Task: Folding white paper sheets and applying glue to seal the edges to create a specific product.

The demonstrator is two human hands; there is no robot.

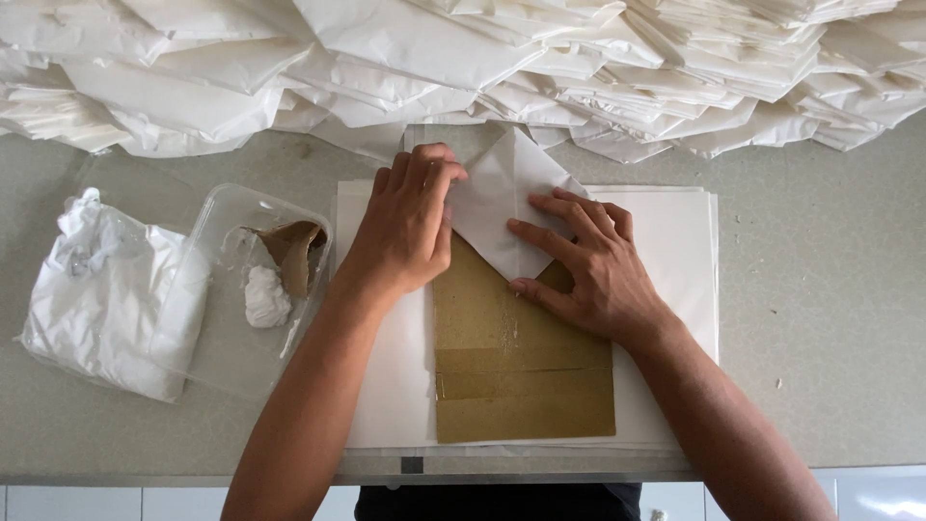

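Observation:
A brown cardboard rectangle [521,367] lies on a stack of white paper sheets [675,251] in front of me. A white paper flap [502,198] is folded down over the cardboard's top into a triangle. My left hand [405,227] presses flat on the flap's left side, fingers together near its upper edge. My right hand [588,265] rests on the flap's right edge with fingers spread, fingertips holding the fold against the cardboard. Neither hand grips anything.
A big heap of folded white paper pieces [463,58] fills the back of the grey table [820,318]. At left a clear plastic tray [246,289] holds white paste and a cardboard scrap, beside a bag of white stuff [101,299].

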